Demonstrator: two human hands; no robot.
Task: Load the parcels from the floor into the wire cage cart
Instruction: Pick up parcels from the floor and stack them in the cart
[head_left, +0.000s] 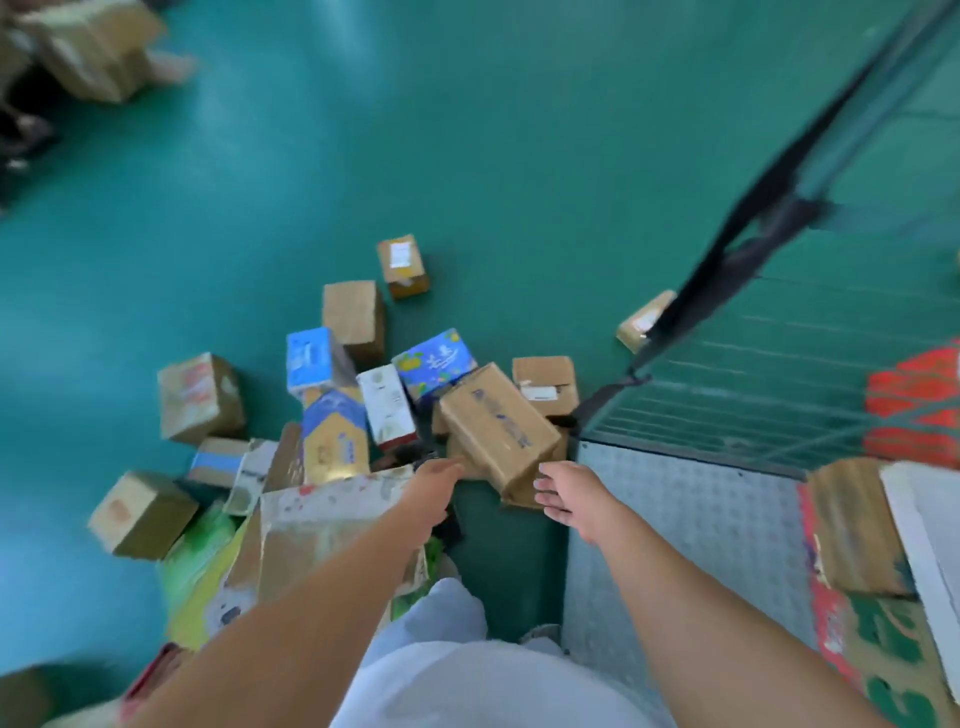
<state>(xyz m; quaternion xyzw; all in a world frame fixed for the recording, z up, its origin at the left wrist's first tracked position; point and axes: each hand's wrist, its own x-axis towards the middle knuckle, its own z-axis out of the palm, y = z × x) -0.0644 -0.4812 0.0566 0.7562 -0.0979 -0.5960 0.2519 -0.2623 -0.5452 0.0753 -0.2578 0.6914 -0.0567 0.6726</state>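
A heap of parcels lies on the green floor (467, 130). A tilted brown carton with blue print (493, 423) sits at the heap's near right edge. My left hand (431, 483) reaches toward its near left corner with straight fingers, close to touching. My right hand (563, 493) is spread at the carton's near right end, fingers at its lower corner. Neither hand grips it. The wire cage cart (779, 374) stands to the right, with a metal plate floor (675, 519) and a wire side. A brown box (852, 525) and printed cartons lie inside it.
Blue tissue boxes (311, 358), a white carton (387, 402) and several brown boxes (200, 397) are scattered left and beyond. A large worn carton (327, 519) sits under my left forearm. More boxes (98, 47) lie far left. A black strap (753, 218) hangs on the cage frame.
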